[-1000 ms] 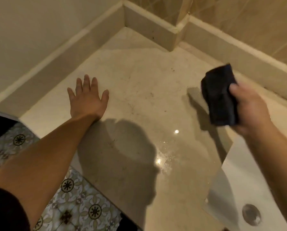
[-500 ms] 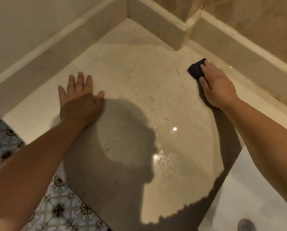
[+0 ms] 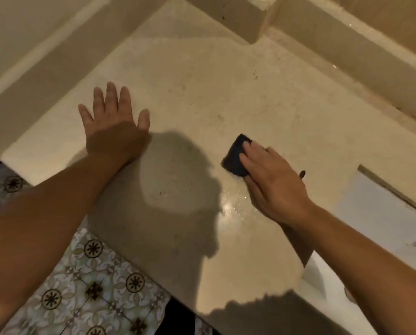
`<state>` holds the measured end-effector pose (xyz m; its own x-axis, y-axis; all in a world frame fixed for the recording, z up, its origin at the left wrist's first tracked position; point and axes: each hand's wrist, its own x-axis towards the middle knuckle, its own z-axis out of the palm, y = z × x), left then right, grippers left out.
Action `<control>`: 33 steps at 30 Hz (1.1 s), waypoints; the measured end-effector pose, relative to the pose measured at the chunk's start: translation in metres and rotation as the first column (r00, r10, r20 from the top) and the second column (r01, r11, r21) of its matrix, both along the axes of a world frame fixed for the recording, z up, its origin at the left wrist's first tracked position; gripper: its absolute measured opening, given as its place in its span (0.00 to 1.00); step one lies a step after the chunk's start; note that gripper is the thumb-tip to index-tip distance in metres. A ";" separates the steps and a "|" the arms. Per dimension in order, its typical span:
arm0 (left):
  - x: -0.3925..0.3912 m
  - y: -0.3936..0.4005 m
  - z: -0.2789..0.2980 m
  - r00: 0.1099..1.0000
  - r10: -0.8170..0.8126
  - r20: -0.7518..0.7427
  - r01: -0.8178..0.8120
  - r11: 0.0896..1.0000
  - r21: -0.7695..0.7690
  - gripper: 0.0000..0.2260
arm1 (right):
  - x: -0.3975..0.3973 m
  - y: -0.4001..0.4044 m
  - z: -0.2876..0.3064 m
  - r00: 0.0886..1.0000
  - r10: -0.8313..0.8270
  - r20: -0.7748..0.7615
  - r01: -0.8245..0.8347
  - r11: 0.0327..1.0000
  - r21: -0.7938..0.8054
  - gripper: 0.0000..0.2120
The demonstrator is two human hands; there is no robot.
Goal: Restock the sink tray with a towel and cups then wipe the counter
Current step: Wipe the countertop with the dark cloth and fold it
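Note:
A dark folded cloth (image 3: 236, 155) lies flat on the beige stone counter (image 3: 197, 76), near its middle. My right hand (image 3: 272, 182) presses down on the cloth, fingers over its near side, so most of it is covered. My left hand (image 3: 115, 126) rests flat on the counter to the left, fingers spread, holding nothing. A wet shiny patch (image 3: 228, 206) sits just in front of the cloth. No tray, towel or cups are in view.
A raised stone backsplash (image 3: 347, 49) borders the counter at the back and left. The white sink basin (image 3: 383, 213) is at the right edge. Patterned floor tiles (image 3: 100, 293) show below the counter's front edge. My head's shadow falls on the counter.
My right hand lowered the cloth onto the counter by the back ledge, then slid it toward me to the counter's middle. My left hand has stayed flat in place.

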<state>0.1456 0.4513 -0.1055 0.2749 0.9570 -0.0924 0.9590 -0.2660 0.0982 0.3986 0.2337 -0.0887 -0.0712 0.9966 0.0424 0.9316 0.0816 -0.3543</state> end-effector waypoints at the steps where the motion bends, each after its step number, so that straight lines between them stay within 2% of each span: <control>1: -0.001 0.001 -0.001 1.000 0.002 -0.016 -0.002 1.000 -0.015 0.32 | -0.021 -0.017 0.001 0.999 0.032 -0.004 -0.032 0.999 -0.011 0.20; 3: -0.005 0.003 -0.003 0.999 -0.005 -0.052 0.002 0.999 -0.041 0.33 | -0.065 -0.045 0.006 0.997 0.064 -0.046 -0.065 0.998 -0.025 0.19; 7: -0.007 0.001 -0.003 0.998 -0.046 -0.031 0.045 0.999 -0.026 0.35 | -0.148 -0.089 0.013 0.987 0.085 -0.134 -0.091 0.995 -0.038 0.16; 10: -0.008 0.001 -0.001 0.998 -0.053 -0.043 0.052 0.998 -0.024 0.34 | -0.189 -0.117 0.019 0.965 0.083 -0.247 -0.103 0.992 -0.071 0.21; 12: -0.007 0.001 0.000 0.996 -0.061 -0.058 0.059 0.998 -0.029 0.33 | -0.201 -0.127 0.025 0.927 0.059 -0.371 -0.096 0.992 -0.082 0.21; 14: -0.006 0.000 0.000 0.996 -0.065 -0.060 0.062 0.997 -0.044 0.33 | -0.210 -0.136 0.033 0.820 -0.107 -0.563 -0.001 0.982 -0.189 0.19; 15: -0.007 0.000 0.000 0.996 -0.067 -0.061 0.065 0.997 -0.043 0.33 | -0.214 -0.139 0.036 0.706 -0.259 -0.659 0.059 0.949 -0.310 0.19; 16: -0.007 0.001 -0.001 0.996 -0.069 -0.061 0.066 0.997 -0.040 0.33 | -0.218 -0.141 0.041 0.487 -0.462 -0.741 0.091 0.871 -0.484 0.19; 17: -0.008 0.001 -0.001 0.996 -0.069 -0.059 0.066 0.997 -0.039 0.33 | -0.220 -0.142 0.045 0.151 -0.634 -0.759 0.041 0.771 -0.636 0.17; 18: -0.008 0.001 -0.002 0.996 -0.069 -0.061 0.067 0.997 -0.042 0.33 | -0.219 -0.142 0.045 -0.185 -0.709 -0.681 -0.064 0.700 -0.711 0.15; 19: -0.008 0.002 -0.001 0.995 -0.071 -0.064 0.068 0.997 -0.047 0.33 | -0.215 -0.143 0.043 -0.414 -0.719 -0.559 -0.141 0.657 -0.741 0.16; 20: -0.006 0.002 -0.002 0.995 -0.073 -0.065 0.070 0.996 -0.052 0.33 | -0.209 -0.142 0.041 -0.537 -0.711 -0.454 -0.164 0.616 -0.770 0.19; 22: -0.006 0.003 -0.001 0.996 -0.073 -0.053 0.069 0.995 -0.069 0.33 | -0.186 -0.136 0.044 -0.649 -0.677 -0.347 -0.164 0.570 -0.805 0.24; 25: -0.012 -0.001 -0.005 0.991 -0.134 -0.031 0.131 0.988 -0.077 0.36 | -0.127 -0.114 0.057 -0.709 -0.557 -0.433 -0.023 0.631 -0.775 0.25; 27: -0.016 -0.011 -0.011 0.979 -0.199 -0.035 0.198 0.980 -0.038 0.37 | -0.075 -0.096 0.069 -0.669 -0.483 -0.566 0.159 0.650 -0.743 0.28; 28: -0.017 -0.014 -0.013 0.975 -0.220 -0.035 0.219 0.975 -0.022 0.38 | -0.049 -0.086 0.074 -0.604 -0.445 -0.661 0.276 0.661 -0.698 0.27; 30: -0.017 -0.016 -0.015 0.974 -0.223 -0.038 0.223 0.975 -0.004 0.38 | 0.000 -0.063 0.083 -0.399 -0.417 -0.816 0.496 0.651 -0.575 0.22; 32: -0.015 -0.014 -0.015 0.976 -0.211 -0.057 0.211 0.978 -0.006 0.38 | 0.047 -0.039 0.084 -0.159 -0.459 -0.874 0.657 0.612 -0.441 0.15; 33: -0.015 -0.013 -0.015 0.976 -0.206 -0.071 0.207 0.978 -0.006 0.38 | 0.067 -0.028 0.083 -0.035 -0.516 -0.856 0.725 0.577 -0.377 0.13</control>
<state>0.1308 0.4385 -0.1204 0.4594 0.8804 -0.1176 0.8878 -0.4591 0.0317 0.4659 0.2055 -0.0055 0.7542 0.5844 -0.2995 -0.2171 -0.2087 -0.9536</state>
